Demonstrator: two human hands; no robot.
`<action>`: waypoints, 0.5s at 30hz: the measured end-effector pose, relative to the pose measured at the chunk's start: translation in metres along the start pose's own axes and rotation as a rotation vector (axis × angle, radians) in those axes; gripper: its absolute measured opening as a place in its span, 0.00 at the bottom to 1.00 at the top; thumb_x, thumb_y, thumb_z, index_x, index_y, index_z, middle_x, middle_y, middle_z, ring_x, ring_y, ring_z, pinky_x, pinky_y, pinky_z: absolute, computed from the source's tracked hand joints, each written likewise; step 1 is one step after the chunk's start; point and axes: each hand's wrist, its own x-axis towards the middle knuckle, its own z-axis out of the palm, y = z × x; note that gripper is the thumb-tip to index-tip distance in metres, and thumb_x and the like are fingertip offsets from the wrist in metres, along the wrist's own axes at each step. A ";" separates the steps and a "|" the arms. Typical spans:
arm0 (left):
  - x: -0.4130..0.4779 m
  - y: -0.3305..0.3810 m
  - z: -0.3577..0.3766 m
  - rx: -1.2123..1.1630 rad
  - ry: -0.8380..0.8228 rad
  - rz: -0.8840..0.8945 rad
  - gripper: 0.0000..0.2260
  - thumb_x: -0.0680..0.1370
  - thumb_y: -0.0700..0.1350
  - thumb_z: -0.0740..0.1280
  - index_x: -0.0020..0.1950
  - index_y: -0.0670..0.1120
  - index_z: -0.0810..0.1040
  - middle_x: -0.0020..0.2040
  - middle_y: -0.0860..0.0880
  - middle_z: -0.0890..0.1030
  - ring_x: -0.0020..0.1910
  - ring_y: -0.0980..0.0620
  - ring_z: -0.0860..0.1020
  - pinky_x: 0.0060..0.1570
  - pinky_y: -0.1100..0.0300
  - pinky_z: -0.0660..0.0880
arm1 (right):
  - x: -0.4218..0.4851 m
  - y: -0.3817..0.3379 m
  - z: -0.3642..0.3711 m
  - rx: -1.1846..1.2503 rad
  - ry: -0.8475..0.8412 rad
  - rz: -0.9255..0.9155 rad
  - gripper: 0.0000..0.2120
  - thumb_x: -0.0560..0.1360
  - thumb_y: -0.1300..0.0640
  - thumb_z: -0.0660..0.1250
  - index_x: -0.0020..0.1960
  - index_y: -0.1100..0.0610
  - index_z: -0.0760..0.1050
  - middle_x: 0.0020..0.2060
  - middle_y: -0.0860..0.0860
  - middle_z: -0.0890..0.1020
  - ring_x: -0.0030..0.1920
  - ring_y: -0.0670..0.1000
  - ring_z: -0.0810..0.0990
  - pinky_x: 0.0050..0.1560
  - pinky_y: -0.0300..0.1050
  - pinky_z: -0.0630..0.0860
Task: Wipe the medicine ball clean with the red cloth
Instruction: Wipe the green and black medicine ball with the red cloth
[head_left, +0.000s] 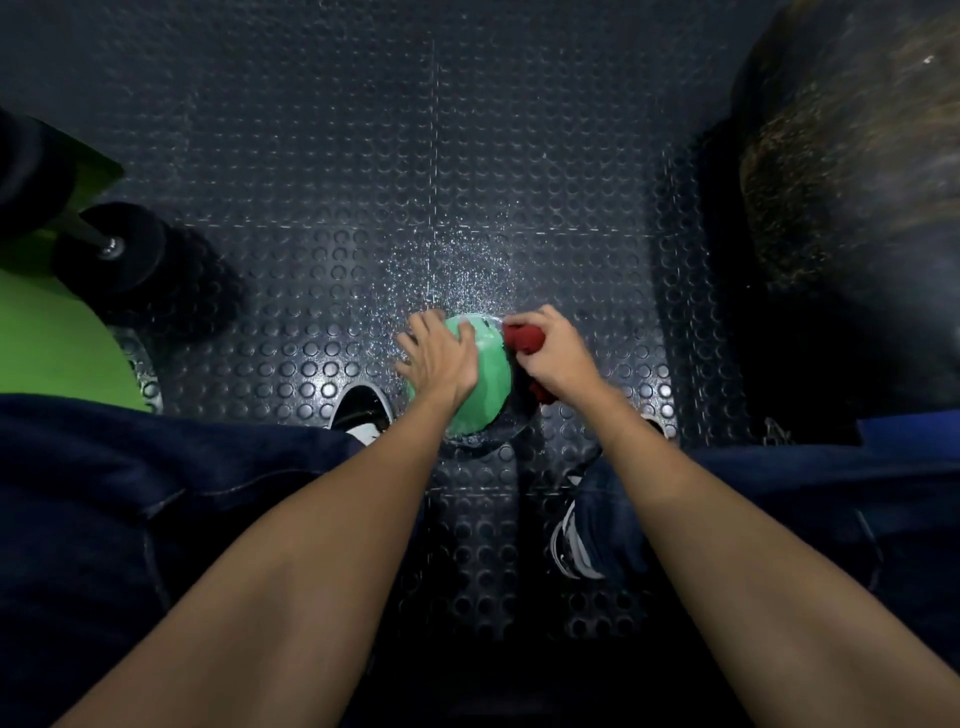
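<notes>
Mid-wipe: the ball (485, 374) sits on the floor (311, 208) between your shoes (361, 410). Your left hand (439, 358) lies flat-fingered on its left side; your right hand (553, 356) clutches the bunched cloth (522, 338) against its right. Beyond it, droplets (457, 275) speckle the floor; cleaning likely unfinished.

No word, number or brand can be read here. The only candidate is on the green medicine ball (488, 379). On its far side there are a few small dark marks, between the fingertips of the left hand (439, 358) and the red cloth (523, 339) gripped by the right hand (553, 358). They are too small and blurred to tell whether they are letters.
</notes>
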 end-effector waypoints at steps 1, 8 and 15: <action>-0.004 -0.002 0.003 0.021 -0.001 0.021 0.17 0.83 0.55 0.55 0.65 0.46 0.68 0.66 0.47 0.68 0.64 0.46 0.66 0.67 0.44 0.61 | -0.004 0.002 -0.001 0.037 0.023 0.038 0.19 0.70 0.69 0.67 0.57 0.53 0.80 0.50 0.50 0.74 0.50 0.51 0.75 0.53 0.39 0.74; -0.016 -0.014 0.002 0.018 -0.015 0.031 0.16 0.83 0.55 0.55 0.66 0.49 0.68 0.66 0.49 0.69 0.64 0.47 0.66 0.67 0.40 0.60 | -0.028 0.007 0.011 0.158 0.168 -0.016 0.17 0.66 0.73 0.67 0.50 0.59 0.82 0.46 0.48 0.79 0.49 0.50 0.78 0.50 0.28 0.70; -0.010 -0.017 -0.002 -0.058 -0.016 -0.033 0.15 0.83 0.57 0.56 0.64 0.49 0.68 0.67 0.48 0.68 0.64 0.44 0.68 0.64 0.40 0.65 | -0.031 0.012 0.016 0.108 0.160 -0.039 0.17 0.67 0.72 0.69 0.52 0.58 0.82 0.48 0.49 0.79 0.52 0.51 0.78 0.59 0.42 0.73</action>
